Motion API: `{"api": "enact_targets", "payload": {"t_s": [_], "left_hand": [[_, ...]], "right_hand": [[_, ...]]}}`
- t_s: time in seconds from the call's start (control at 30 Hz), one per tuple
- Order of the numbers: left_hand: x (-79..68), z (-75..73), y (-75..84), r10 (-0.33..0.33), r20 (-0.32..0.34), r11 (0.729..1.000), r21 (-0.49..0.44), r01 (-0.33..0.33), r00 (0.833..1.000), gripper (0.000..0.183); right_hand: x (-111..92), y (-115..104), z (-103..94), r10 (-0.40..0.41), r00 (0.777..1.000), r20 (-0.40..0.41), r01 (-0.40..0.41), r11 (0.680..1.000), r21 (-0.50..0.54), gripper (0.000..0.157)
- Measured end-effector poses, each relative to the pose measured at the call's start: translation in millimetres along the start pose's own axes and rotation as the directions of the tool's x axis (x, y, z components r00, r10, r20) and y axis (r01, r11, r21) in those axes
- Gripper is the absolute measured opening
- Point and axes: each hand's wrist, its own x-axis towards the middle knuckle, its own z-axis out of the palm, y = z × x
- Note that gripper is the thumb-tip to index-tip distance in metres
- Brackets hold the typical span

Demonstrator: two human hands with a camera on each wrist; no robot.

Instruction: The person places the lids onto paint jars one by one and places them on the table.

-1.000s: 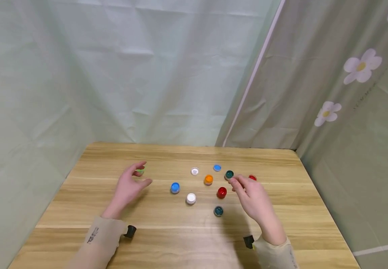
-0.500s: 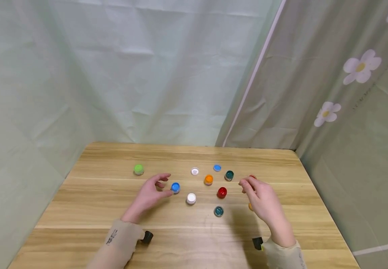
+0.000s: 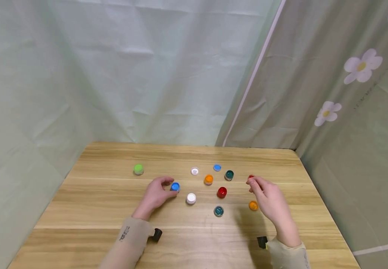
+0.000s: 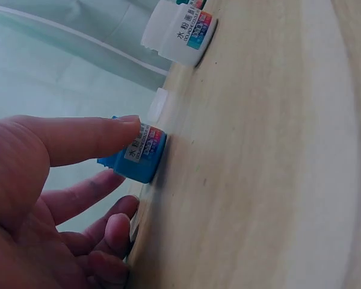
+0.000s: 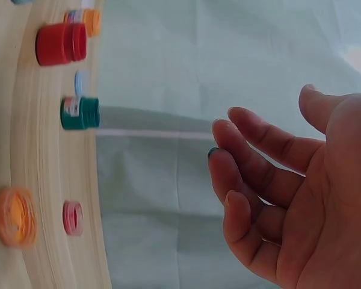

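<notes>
My left hand (image 3: 156, 193) is around a small blue paint jar (image 3: 175, 187), thumb on one side and fingers on the other. In the left wrist view the thumb lies across the jar's label (image 4: 138, 143), and a finger reaches its lower edge. The jar stands without a lid on the table (image 3: 187, 239). My right hand (image 3: 270, 198) hovers, loosely curled and holding nothing, near a red lid (image 3: 251, 177) and above an orange lid (image 3: 253, 205). In the right wrist view, one fingertip (image 5: 213, 152) bears a dark green smear.
Around the middle stand a white jar (image 3: 191, 199), orange jar (image 3: 208, 180), red jar (image 3: 222, 192) and dark green jar (image 3: 229, 175). A light green jar (image 3: 138, 169) stands at left. White (image 3: 194, 171), blue (image 3: 217, 167) and dark green (image 3: 218, 211) lids lie among them. Curtains (image 3: 167, 74) hang behind.
My left hand has moved right from the light green jar to the blue jar, its fingers closing in. My right hand has drawn away rightward from the dark green jar, uncovering the orange lid.
</notes>
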Motion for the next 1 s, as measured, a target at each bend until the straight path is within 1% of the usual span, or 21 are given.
{"api": "enact_targets", "payload": {"t_s": [0.13,0.33,0.53,0.63,0.8,0.9,1.0], "left_hand": [[-1.9,2.2,0.7,0.013,-0.014,1.0,0.02,-0.012,1.0,0.048],[-4.2,4.7,2.1,-0.001,-0.028,0.998,0.06,0.002,1.0,0.043],[-3.3,7.9,0.9,-0.022,-0.032,0.997,0.068,0.024,0.999,0.042],[-2.6,7.8,1.3,-0.017,-0.033,0.999,0.051,0.019,0.999,0.041],[-0.4,4.8,2.2,0.007,-0.051,1.0,-0.026,-0.008,0.999,0.04],[0.8,2.5,3.5,0.015,-0.069,0.996,-0.091,-0.021,0.998,0.04],[1.8,-0.1,6.9,0.042,-0.086,0.987,-0.151,-0.055,0.995,0.04]], "right_hand": [[-0.8,8.0,-6.1,0.022,1.0,-0.014,-0.022,1.0,-0.003,0.043],[-1.3,15.7,-13.8,0.048,0.998,-0.05,-0.049,0.998,-0.029,0.042],[0.4,19.4,-13.4,0.065,0.997,-0.034,-0.066,0.997,-0.041,0.045],[2.7,20.1,-11.9,0.085,0.996,-0.013,-0.085,0.996,-0.038,0.048],[15.2,21.7,-6.2,0.09,0.995,0.039,-0.088,0.995,-0.036,0.051],[31.2,21.7,0.9,0.064,0.994,0.093,-0.06,0.997,-0.048,0.049],[52.0,19.9,9.2,0.05,0.985,0.168,-0.04,0.997,-0.061,0.049]]}}
